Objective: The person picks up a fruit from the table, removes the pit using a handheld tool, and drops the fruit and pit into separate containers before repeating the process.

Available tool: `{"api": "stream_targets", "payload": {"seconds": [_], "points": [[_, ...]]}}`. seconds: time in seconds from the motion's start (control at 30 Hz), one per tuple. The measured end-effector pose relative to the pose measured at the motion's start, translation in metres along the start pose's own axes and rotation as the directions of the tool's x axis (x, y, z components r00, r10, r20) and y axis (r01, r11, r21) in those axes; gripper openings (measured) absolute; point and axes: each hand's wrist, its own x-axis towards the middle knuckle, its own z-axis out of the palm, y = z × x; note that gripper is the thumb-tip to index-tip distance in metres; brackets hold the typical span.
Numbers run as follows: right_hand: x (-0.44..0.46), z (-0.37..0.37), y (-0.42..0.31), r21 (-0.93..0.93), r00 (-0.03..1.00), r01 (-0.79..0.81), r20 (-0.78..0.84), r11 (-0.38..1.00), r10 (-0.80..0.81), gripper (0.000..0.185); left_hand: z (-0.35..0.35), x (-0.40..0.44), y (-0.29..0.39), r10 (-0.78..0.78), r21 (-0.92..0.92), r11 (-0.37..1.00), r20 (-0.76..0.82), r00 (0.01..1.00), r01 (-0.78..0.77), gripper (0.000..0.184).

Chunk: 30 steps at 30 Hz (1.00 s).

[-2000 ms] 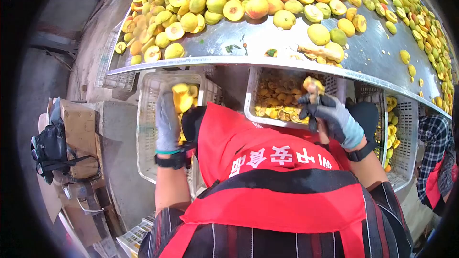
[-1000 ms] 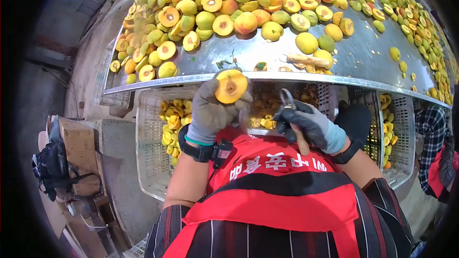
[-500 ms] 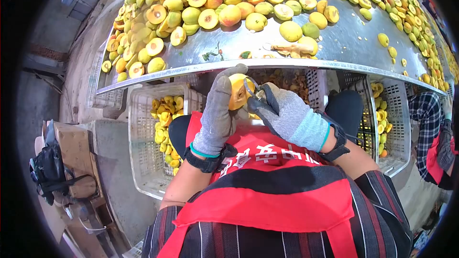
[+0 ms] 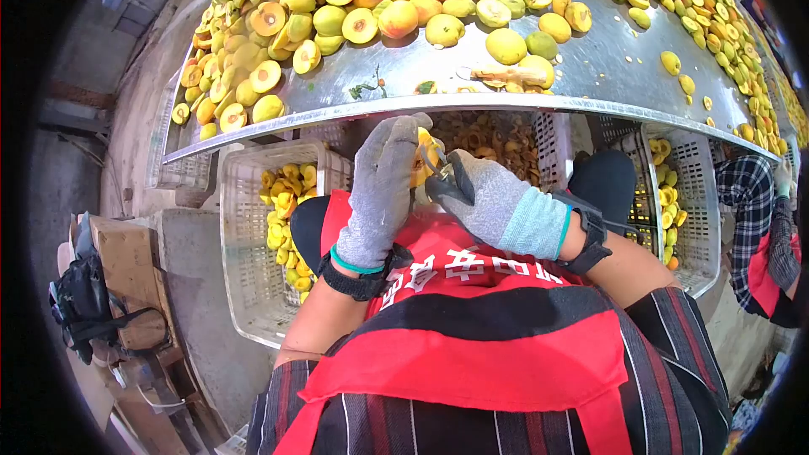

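Observation:
My left hand (image 4: 383,177), in a grey glove, is closed round a yellow peach half (image 4: 424,156), which shows only in part beside the fingers. My right hand (image 4: 489,194), gloved with a dark palm, grips a small metal pitting tool (image 4: 443,169). The tool's tip is against the peach half; its handle is hidden in the fist. Both hands are over my red apron (image 4: 455,354), just below the table's front edge.
Halved peaches (image 4: 337,25) are heaped on the metal table (image 4: 379,76). A wooden-handled tool (image 4: 510,76) lies near its edge. Crates of peach pieces stand at left (image 4: 253,278) and right (image 4: 695,227). Below lie brownish pieces (image 4: 489,143). Another person's plaid sleeve (image 4: 746,202) is at far right.
The peach half has turned in my left hand, so its cut face shows less. My right hand has shifted slightly left with the tool. The view has moved slightly.

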Motion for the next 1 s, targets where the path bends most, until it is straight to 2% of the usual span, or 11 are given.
{"api": "stream_targets", "payload": {"seconds": [0.07, 0.17, 0.2, 0.27, 0.37, 0.43, 0.57, 0.63, 0.7, 0.87, 1.0], "points": [[0.001, 0.004, 0.001, 0.565, 0.984, -0.167, 0.153, 0.808, 0.096, 0.023, 0.005, 0.0, 0.0, -0.116, -0.245, 0.964, -0.052, 0.992, 0.1, 0.03], [0.004, -0.014, -0.01, 0.561, 0.863, -0.477, 0.446, 0.676, 0.238, 0.025, 0.0, 0.003, 0.0, -0.219, -0.351, 0.911, 0.029, 0.975, 0.215, 0.029], [0.002, -0.015, -0.013, 0.362, 0.917, -0.307, 0.359, 0.88, 0.172, 0.027, -0.003, 0.005, -0.001, -0.221, -0.351, 0.911, 0.029, 0.975, 0.217, 0.029], [-0.003, -0.005, -0.008, 0.28, 0.966, -0.196, 0.222, 0.94, 0.135, 0.027, -0.009, 0.007, -0.002, 0.053, 0.136, 0.988, 0.147, 0.988, -0.073, 0.033], [-0.002, -0.005, -0.009, 0.454, 0.962, -0.24, 0.23, 0.858, 0.148, 0.028, -0.001, 0.006, -0.008, -0.234, -0.319, 0.915, 0.079, 0.969, 0.247, 0.036], [0.001, -0.007, -0.004, 0.611, 0.861, -0.471, 0.476, 0.636, 0.18, 0.028, -0.002, 0.006, 0.0, -0.217, -0.259, 0.938, 0.077, 0.973, 0.229, 0.036], [-0.002, 0.003, -0.007, 0.356, 0.969, -0.223, 0.186, 0.907, 0.166, 0.024, -0.003, 0.006, 0.0, -0.115, -0.074, 0.99, 0.078, 0.99, 0.121, 0.035], [-0.002, 0.002, -0.007, 0.453, 0.963, -0.247, 0.212, 0.857, 0.165, 0.024, 0.002, 0.004, -0.007, -0.112, -0.124, 0.986, 0.016, 0.994, 0.113, 0.035], [0.002, -0.001, 0.001, 0.658, 0.866, -0.449, 0.486, 0.604, 0.115, 0.024, 0.004, 0.003, -0.007, -0.115, -0.175, 0.979, -0.047, 0.992, 0.105, 0.035], [0.0, 0.009, 0.011, 0.34, 0.968, -0.168, 0.235, 0.925, 0.089, 0.026, -0.013, 0.013, -0.014, -0.05, -0.026, 0.998, 0.275, 0.96, 0.059, 0.031], [0.004, 0.001, -0.001, 0.403, 0.882, -0.425, 0.386, 0.81, 0.271, 0.028, -0.002, 0.011, -0.016, -0.126, -0.2, 0.966, 0.195, 0.973, 0.166, 0.029]]}}
